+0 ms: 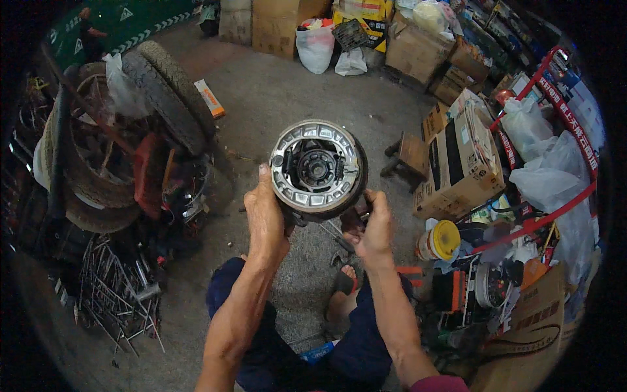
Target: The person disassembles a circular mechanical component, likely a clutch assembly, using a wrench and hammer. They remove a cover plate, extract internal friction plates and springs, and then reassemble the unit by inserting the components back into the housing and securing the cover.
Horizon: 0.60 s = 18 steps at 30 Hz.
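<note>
In the head view, the round metal brake assembly (318, 168), without a long axis, faces up above the floor (274, 85), up-right of the left hand (264, 210), which clasps its rim, and up-left of the right hand (375, 230), curled by its lower-right edge, its hold impossible to tell.

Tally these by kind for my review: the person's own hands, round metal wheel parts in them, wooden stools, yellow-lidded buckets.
Own hands: 2 (left hand, right hand)
Round metal wheel part: 1
Wooden stool: 1
Yellow-lidded bucket: 1
Total: 5
</note>
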Tool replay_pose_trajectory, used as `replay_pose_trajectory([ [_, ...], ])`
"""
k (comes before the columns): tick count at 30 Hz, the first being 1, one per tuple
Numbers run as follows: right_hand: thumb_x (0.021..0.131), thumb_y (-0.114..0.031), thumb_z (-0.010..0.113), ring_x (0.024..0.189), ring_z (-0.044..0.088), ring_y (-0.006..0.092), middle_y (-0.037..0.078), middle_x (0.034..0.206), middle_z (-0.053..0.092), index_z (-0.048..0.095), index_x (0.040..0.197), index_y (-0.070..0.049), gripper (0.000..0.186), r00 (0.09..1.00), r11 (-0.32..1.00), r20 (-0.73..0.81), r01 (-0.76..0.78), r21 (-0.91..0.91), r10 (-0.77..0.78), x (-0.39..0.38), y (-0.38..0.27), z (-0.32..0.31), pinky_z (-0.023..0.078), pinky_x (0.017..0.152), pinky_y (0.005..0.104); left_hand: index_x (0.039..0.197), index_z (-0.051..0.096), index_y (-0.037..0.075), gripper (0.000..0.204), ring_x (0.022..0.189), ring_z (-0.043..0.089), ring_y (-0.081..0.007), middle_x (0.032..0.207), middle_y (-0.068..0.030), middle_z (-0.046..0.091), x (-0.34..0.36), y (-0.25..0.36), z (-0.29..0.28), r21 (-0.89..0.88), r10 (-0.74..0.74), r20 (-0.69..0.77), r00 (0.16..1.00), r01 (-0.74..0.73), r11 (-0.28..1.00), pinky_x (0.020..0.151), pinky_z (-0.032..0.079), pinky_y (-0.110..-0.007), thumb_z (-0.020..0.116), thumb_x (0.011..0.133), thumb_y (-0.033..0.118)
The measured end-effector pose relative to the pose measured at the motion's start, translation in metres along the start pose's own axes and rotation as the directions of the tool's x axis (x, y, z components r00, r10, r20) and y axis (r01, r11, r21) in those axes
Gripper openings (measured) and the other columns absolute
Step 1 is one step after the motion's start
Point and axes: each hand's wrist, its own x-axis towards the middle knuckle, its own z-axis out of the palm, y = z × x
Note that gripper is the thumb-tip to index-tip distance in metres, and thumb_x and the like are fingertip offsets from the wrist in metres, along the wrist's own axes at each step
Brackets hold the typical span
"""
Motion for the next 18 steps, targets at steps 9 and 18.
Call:
replay_pose_trajectory([
  [9,0.100,-0.040,0.037,0.041,0.035,0.0084,-0.001,0.065,0.048,0.053,0.087,-0.011,0.036,0.926,0.874,-0.016,0.350,-0.339,-0.377,0.006,0.018,-0.001,0.027,0.036,0.0233,0.088,0.066,0.005,0.053,0.049,0.053,-0.0114,0.068,-0.0047,0.062,0.003,-0.014,0.007,-0.154,-0.157,-0.035,0.987,0.150,0.977,0.034,0.033,-0.028,0.039,0.102,0.049],
  [18,0.098,-0.026,0.044,0.058,0.033,0.0119,0.005,0.059,0.040,0.042,0.068,-0.002,0.039,0.672,0.546,0.119,0.680,-0.490,-0.730,-0.019,0.001,0.036,0.028,0.051,0.0349,0.097,0.062,0.008,0.033,0.067,0.057,-0.0129,0.088,-0.0032,0.062,-0.014,-0.047,0.022,-0.383,-0.217,0.059,0.974,0.222,0.897,0.049,0.045,-0.031,0.045,0.099,0.036],
])
